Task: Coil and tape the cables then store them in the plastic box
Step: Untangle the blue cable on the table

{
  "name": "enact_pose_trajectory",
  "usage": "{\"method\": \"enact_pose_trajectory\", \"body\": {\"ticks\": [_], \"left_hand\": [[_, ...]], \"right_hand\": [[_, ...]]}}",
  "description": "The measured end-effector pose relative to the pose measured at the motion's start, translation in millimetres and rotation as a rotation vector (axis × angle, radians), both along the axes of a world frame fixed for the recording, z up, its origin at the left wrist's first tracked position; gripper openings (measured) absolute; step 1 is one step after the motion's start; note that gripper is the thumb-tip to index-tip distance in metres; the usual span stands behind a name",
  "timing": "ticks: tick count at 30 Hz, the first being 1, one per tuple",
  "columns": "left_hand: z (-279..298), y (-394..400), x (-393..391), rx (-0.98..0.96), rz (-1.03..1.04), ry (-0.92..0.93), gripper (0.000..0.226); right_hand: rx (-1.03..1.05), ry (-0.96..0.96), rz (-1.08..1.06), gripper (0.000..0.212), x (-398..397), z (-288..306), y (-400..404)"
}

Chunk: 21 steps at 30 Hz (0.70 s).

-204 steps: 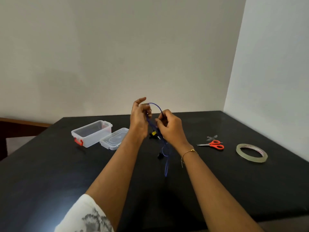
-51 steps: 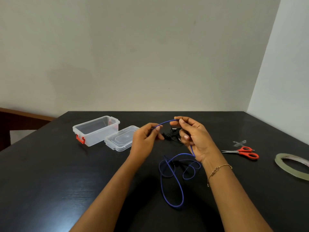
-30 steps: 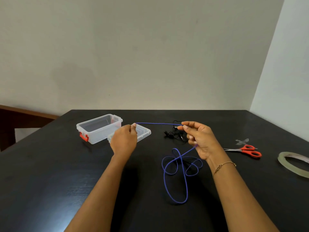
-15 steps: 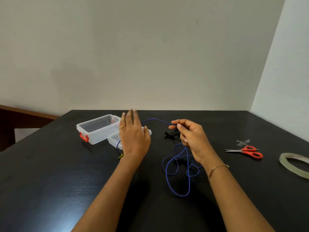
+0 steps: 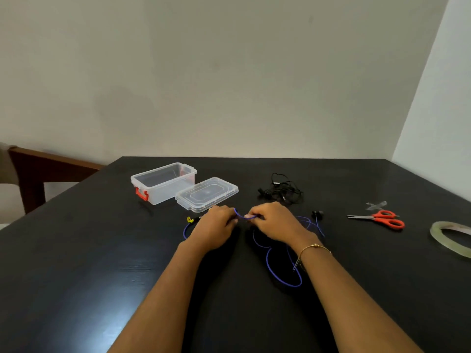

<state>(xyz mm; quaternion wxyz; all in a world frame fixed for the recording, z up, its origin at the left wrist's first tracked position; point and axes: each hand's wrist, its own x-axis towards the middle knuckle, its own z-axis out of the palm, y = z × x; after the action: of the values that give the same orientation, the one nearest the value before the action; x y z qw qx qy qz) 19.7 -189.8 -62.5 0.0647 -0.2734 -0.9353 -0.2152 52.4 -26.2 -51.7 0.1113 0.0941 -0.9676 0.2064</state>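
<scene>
A blue cable [image 5: 280,275] lies in loose loops on the black table [image 5: 76,263]. My left hand [image 5: 216,229] and my right hand [image 5: 274,221] each pinch it low over the table, with a short arc of cable between them. Its yellow plug [image 5: 190,219] lies left of my left hand, and a black end [image 5: 317,214] lies to the right. A tangled black cable [image 5: 280,191] rests farther back. The clear plastic box [image 5: 163,182] with a red latch stands open at the back left, its lid [image 5: 206,193] beside it.
Orange-handled scissors [image 5: 379,219] lie at the right with a scrap of tape [image 5: 376,205] behind them. A roll of clear tape [image 5: 449,238] sits at the far right edge. A wooden chair [image 5: 38,169] stands beyond the table's left corner. Walls close the back and right.
Both hands have dropped to the table and come together on the blue cable. My left hand, spread open half a second ago, now pinches it. The yellow plug lies on the table.
</scene>
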Motion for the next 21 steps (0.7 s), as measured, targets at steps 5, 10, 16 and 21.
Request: {"method": "enact_pose_trajectory", "body": {"ticks": [5, 10, 16, 21], "left_hand": [[-11.3, -42.0, 1.8, -0.09, 0.063, -0.045, 0.031], [-10.9, -81.2, 4.8, -0.172, 0.346, -0.034, 0.046], [-8.6, -89.3, 3.6, -0.222, 0.496, -0.194, 0.052], [-2.2, -61.7, 7.6, -0.011, 0.273, 0.264, 0.036]], "right_hand": [[0.24, 0.022, -0.148, 0.034, -1.3, -6.4, 5.4], [0.347, 0.084, -0.271, 0.03, 2.8, -6.5, 11.4], [0.328, 0.17, -0.296, 0.027, 7.6, -5.8, 9.8], [0.221, 0.247, -0.133, 0.029, -2.1, -4.3, 2.1]]}}
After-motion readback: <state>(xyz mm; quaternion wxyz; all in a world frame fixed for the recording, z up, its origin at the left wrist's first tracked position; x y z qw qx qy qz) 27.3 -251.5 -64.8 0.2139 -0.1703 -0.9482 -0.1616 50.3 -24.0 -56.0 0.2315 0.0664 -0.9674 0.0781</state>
